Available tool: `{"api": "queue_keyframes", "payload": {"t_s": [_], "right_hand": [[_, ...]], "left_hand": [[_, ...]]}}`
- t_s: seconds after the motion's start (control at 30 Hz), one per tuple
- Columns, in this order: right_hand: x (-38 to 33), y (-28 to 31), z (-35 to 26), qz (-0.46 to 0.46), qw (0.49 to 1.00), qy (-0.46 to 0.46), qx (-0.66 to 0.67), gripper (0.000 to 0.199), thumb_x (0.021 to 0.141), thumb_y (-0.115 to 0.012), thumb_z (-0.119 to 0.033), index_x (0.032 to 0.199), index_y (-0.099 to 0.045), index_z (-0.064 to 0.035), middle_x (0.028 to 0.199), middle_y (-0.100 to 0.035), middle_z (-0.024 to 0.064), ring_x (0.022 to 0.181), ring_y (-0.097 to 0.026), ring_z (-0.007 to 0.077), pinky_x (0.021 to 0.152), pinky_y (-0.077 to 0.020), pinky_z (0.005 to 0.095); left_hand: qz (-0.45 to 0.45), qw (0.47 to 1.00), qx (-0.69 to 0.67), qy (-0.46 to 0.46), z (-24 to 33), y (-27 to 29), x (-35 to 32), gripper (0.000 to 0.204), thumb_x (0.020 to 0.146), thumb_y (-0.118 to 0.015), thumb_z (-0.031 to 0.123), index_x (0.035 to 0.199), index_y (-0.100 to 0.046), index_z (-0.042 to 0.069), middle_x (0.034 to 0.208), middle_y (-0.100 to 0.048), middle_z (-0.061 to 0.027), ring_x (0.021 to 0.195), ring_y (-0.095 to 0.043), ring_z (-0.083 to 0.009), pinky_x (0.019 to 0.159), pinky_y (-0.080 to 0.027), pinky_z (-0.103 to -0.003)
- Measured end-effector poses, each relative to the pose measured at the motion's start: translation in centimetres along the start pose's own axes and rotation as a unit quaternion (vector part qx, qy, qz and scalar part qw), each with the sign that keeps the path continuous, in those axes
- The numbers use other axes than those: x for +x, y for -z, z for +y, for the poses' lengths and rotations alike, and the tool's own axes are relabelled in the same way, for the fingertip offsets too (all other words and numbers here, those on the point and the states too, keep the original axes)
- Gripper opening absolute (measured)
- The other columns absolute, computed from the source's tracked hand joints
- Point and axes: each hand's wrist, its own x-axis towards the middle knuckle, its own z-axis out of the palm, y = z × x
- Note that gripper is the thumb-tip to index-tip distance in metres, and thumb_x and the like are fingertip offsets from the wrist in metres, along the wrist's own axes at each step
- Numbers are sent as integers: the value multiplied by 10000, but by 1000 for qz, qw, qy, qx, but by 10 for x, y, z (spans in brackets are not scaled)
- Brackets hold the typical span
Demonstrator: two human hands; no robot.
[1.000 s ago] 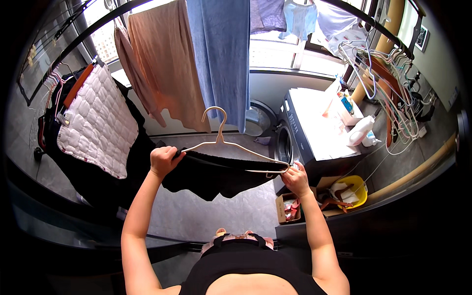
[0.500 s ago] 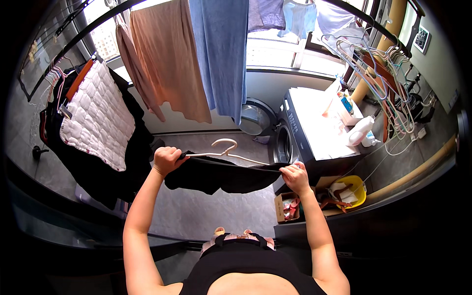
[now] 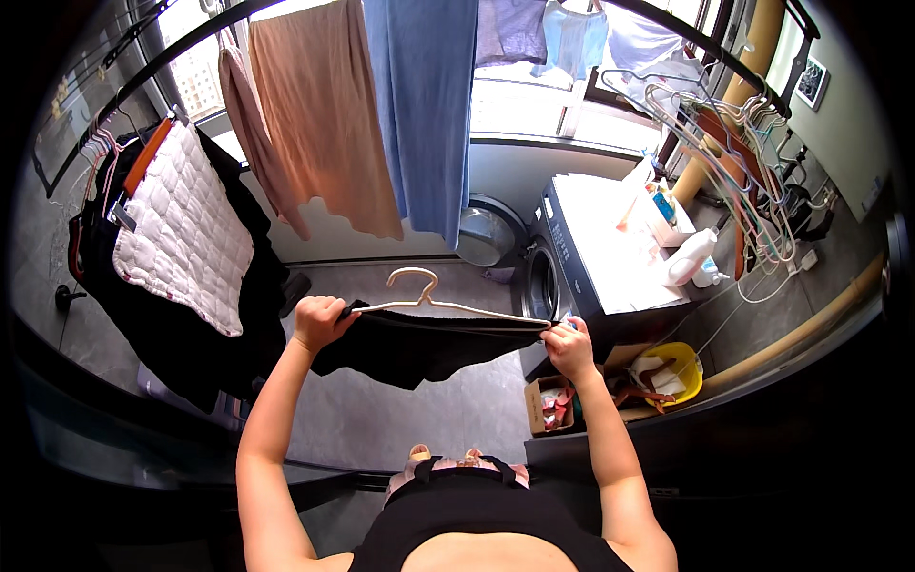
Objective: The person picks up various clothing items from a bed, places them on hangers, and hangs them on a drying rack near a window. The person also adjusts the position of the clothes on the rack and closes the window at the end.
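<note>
A black garment (image 3: 419, 355) is stretched out in front of me between my two hands. Along its upper edge lies a white hanger (image 3: 426, 305), its hook standing up at the middle. My left hand (image 3: 322, 322) is closed around the left corner of the cloth, at the hanger's left end. On the other side, my right hand (image 3: 569, 346) pinches the right corner, where the hanger's other end meets the cloth. The garment's lower edge hangs loose and wavy over the floor. The fingertips are partly hidden by the cloth.
A front-loading washing machine (image 3: 572, 250) with its round door (image 3: 491, 236) swung open stands at right. Hangers (image 3: 753, 181) crowd the rail's right end. A blue towel (image 3: 424, 114) and brown cloth (image 3: 319, 124) hang ahead; a white quilted piece (image 3: 186, 229) hangs left. A yellow basin (image 3: 688, 374) sits low right.
The hanger's right end has come up against the garment's right corner at my right hand. Its hook has shifted slightly left. Both hands keep their grip.
</note>
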Motion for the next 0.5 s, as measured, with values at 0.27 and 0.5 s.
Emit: {"api": "queue_keyframes", "payload": {"t_s": [0.27,0.5], "right_hand": [[32,25,-2,-13,992,22,127,167,653,-613,2,782,-652,-96,746,-646,22,709,-614,184,699,-429,300],[58,57,-19,-6,955,-96,280,489,760,-631,-97,1223,-493,-23,1309,-445,155,1204,-429,295,1000,-340,349]], "left_hand": [[-61,998,28,-13,-8,-17,-6,407,721,-663,399,542,-415,131,481,-443,-25,447,-495,-211,435,-370,-335],[20,994,-81,76,-7,-25,11,389,755,-650,371,573,-434,103,497,-455,-55,459,-493,-257,434,-369,-365]]}}
